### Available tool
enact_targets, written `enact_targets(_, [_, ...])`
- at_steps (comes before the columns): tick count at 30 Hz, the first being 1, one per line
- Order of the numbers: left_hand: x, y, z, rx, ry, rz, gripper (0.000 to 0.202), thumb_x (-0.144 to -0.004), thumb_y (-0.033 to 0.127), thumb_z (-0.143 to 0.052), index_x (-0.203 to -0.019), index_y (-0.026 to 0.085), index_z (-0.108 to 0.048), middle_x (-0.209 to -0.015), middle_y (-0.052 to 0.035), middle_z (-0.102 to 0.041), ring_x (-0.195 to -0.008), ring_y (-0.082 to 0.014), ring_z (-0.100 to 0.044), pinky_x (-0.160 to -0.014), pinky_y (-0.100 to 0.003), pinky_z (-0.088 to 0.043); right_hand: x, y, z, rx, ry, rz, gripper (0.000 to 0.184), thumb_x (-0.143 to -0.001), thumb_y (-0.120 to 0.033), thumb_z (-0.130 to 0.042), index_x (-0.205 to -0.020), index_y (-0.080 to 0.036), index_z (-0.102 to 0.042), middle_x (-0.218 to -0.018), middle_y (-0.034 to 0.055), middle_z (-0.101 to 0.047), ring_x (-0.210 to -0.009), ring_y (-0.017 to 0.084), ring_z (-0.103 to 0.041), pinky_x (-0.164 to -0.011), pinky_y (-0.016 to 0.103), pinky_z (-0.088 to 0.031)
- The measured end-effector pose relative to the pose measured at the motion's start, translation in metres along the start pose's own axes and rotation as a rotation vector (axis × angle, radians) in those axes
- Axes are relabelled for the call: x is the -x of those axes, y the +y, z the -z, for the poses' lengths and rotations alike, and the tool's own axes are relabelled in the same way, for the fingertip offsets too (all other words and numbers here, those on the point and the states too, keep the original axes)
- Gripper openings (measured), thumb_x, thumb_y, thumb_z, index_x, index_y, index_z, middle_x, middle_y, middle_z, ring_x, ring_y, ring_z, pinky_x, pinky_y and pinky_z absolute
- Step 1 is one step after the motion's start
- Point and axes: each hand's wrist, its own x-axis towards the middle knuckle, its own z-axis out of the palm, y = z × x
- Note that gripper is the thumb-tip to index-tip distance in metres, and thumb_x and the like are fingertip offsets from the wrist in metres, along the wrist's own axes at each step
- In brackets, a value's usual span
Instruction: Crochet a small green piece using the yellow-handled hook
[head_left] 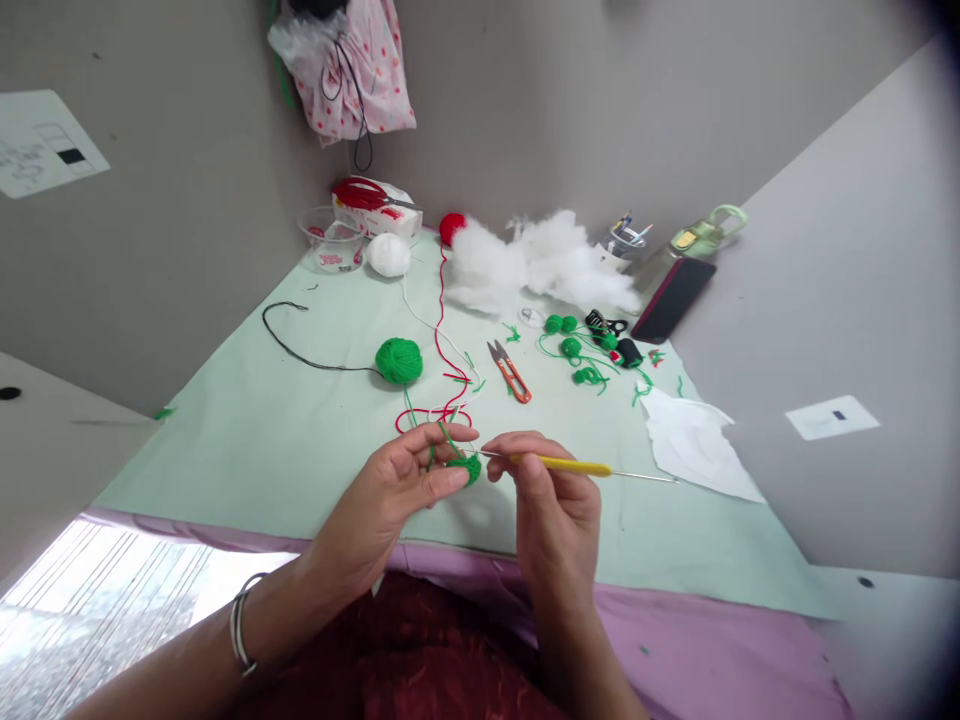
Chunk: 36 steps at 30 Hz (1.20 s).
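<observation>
Pinched between the thumb and fingers of my left hand (412, 468) is a small green crochet piece (470, 466). Green yarn runs over the left fingers and back toward a green yarn ball (399, 361) on the table. My right hand (551, 485) grips a crochet hook (570, 465) by its yellow handle, like a pencil. The hook's thin metal tip reaches left to the green piece; whether it sits inside a stitch is too small to tell. Its other metal end points right. Red and white yarn strands lie loosely just beyond my left hand.
Orange thread snips (510, 373) lie beyond my hands. White stuffing (540, 262), a red yarn ball (451, 229) and a white yarn ball (389, 255) are at the back. Right of centre are small green crocheted balls (571, 347), a phone (673, 299) and torn white paper (694, 445).
</observation>
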Motion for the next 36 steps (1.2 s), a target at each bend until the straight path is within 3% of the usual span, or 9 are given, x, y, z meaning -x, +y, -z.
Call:
enact_targets(5, [-0.001, 0.003, 0.000, -0.045, 0.049, 0.009, 0.017, -0.083, 0.033, -0.087, -0.096, 0.024, -0.080, -0.085, 0.0018, -0.059, -0.078, -0.0153, -0.046, -0.072, -0.029, -0.035, 0.002, -0.006, 0.001, 0.026, 0.060, 0.069, 0.019, -0.105, -0.026, -0.064, -0.100, -0.026, -0.082, -0.097, 0.0030, -0.077, -0.079, 0.015, -0.070, -0.075, 0.033, -0.057])
enact_targets(10, [-0.001, 0.005, -0.002, -0.050, 0.047, 0.014, 0.016, -0.081, 0.035, -0.087, -0.088, 0.023, -0.079, -0.076, 0.0029, -0.054, -0.071, -0.0154, -0.037, -0.067, -0.030, -0.030, 0.003, -0.012, 0.003, 0.022, 0.105, 0.110, 0.022, -0.107, -0.024, -0.060, -0.101, -0.026, -0.080, -0.094, 0.0019, -0.076, -0.079, 0.015, -0.071, -0.074, 0.033, -0.057])
enact_targets(25, [0.000, 0.005, -0.005, -0.035, 0.036, 0.026, 0.017, -0.080, 0.035, -0.087, -0.087, 0.022, -0.078, -0.073, 0.0028, -0.057, -0.070, -0.0147, -0.041, -0.067, -0.030, -0.031, 0.003, -0.009, 0.004, 0.130, 0.017, 0.137, 0.024, -0.107, -0.021, -0.058, -0.094, -0.024, -0.079, -0.085, 0.0026, -0.075, -0.083, 0.018, -0.069, -0.075, 0.034, -0.055])
enact_targets(33, [0.000, 0.002, -0.004, -0.026, 0.017, 0.008, 0.016, -0.081, 0.034, -0.088, -0.086, 0.021, -0.079, -0.081, -0.0005, -0.066, -0.081, -0.0176, -0.054, -0.080, -0.031, -0.041, 0.006, -0.014, 0.008, 0.306, -0.064, 0.195, 0.024, -0.106, -0.018, -0.056, -0.098, -0.025, -0.078, -0.088, 0.0027, -0.076, -0.086, 0.019, -0.071, -0.078, 0.034, -0.056])
enact_targets(36, [0.000, 0.002, -0.004, -0.006, -0.004, 0.018, 0.019, -0.083, 0.033, -0.088, -0.096, 0.022, -0.081, -0.086, -0.0009, -0.068, -0.087, -0.0185, -0.057, -0.085, -0.032, -0.041, 0.009, -0.013, 0.008, 0.345, -0.070, 0.243, 0.024, -0.105, -0.016, -0.056, -0.102, -0.026, -0.078, -0.091, 0.0035, -0.077, -0.088, 0.020, -0.072, -0.079, 0.036, -0.057])
